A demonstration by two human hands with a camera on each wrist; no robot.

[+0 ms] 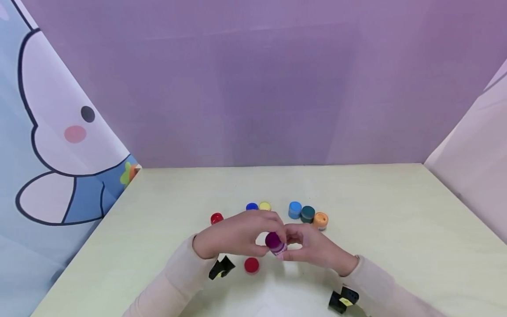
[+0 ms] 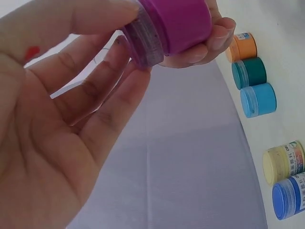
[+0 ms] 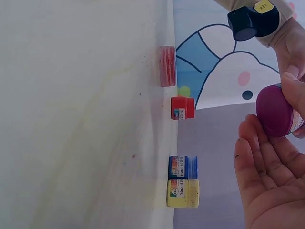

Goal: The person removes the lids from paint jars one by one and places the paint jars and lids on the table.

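Both hands hold a purple paint jar [image 1: 275,242] above the table. My left hand [image 1: 253,231] pinches it between thumb and fingers from the left; in the left wrist view, the thumb [image 2: 105,16] lies against the jar's clear, ridged end. My right hand [image 1: 313,246] grips the other side, its fingertips showing behind the purple part in that view. One round purple end [image 3: 274,110] faces the right wrist camera. Beneath the left wrist, a small red round piece [image 1: 251,265] rests on the table; whether it is a lid or a jar I cannot tell.
Behind the hands stand several paint jars: red [image 1: 216,218], dark blue [image 1: 251,206] beside yellow [image 1: 265,206], then light blue [image 1: 295,210], dark green [image 1: 307,214] and orange [image 1: 321,221]. A purple backdrop [image 1: 277,97] rises at the table's [image 1: 388,220] far edge.
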